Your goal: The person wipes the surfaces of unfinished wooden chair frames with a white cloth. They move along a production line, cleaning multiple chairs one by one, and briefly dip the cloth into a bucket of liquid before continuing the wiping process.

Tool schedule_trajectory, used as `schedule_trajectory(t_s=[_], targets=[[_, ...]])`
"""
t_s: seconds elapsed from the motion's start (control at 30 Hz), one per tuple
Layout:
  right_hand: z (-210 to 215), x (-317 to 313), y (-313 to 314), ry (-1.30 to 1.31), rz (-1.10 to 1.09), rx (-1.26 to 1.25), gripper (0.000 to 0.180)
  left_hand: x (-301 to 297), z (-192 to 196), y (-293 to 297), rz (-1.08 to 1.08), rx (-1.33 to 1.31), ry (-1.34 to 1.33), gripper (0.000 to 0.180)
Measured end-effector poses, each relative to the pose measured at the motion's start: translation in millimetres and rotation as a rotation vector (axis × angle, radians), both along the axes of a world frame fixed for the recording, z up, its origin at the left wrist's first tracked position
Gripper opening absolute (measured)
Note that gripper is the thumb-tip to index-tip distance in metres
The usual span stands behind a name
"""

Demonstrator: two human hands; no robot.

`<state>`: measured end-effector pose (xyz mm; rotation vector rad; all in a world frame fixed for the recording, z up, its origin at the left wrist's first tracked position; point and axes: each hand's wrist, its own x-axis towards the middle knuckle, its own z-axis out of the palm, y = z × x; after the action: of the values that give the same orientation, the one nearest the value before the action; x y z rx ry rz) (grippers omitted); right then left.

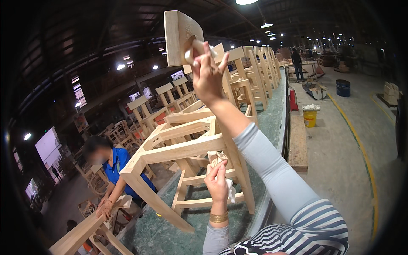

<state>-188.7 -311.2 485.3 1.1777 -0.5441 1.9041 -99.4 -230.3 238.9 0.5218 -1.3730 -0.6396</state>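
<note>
An unfinished pale wooden chair frame (182,151) stands before me, its curved backrest (172,38) rising at the top. My right hand (208,80) is raised at the backrest's face. It holds a pale curled strip (189,54), perhaps sandpaper, with some fingers lifted; motion blurs it. Lower down, in front of the chair's rungs, my left hand (217,185) is closed in a pinch. A crumpled beige piece (216,157) sticks up from its fingers, and a white cloth (231,190) hangs below them.
The chair stands on a green surface (161,231) with more chairs (255,68) lined up beyond. At left, a person in blue (121,163) handles another wooden frame (78,233). A yellow bucket (310,117), a blue drum (343,87) and a distant person (296,63) are at right.
</note>
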Motion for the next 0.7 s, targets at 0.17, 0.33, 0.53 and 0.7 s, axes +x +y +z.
schedule_trajectory(t_s=[0.17,0.33,0.53,0.7], targets=[[-54.9,-19.1,16.8,0.339,-0.085,0.219,0.008,0.5,-5.2,-3.1,0.011,-0.01,0.012,0.018],[-42.6,-66.5,27.1,-0.084,0.387,0.222,0.008,9.6,-10.9,-1.0,0.085,0.038,-0.013,0.018],[64.6,-84.4,1.6,-0.013,0.526,-0.239,0.015,14.1,-5.5,-1.6,0.199,0.026,-0.045,0.018],[86.3,-53.2,-17.4,0.116,0.624,-0.179,0.009,13.1,-13.1,-0.5,0.334,0.04,0.001,0.019]])
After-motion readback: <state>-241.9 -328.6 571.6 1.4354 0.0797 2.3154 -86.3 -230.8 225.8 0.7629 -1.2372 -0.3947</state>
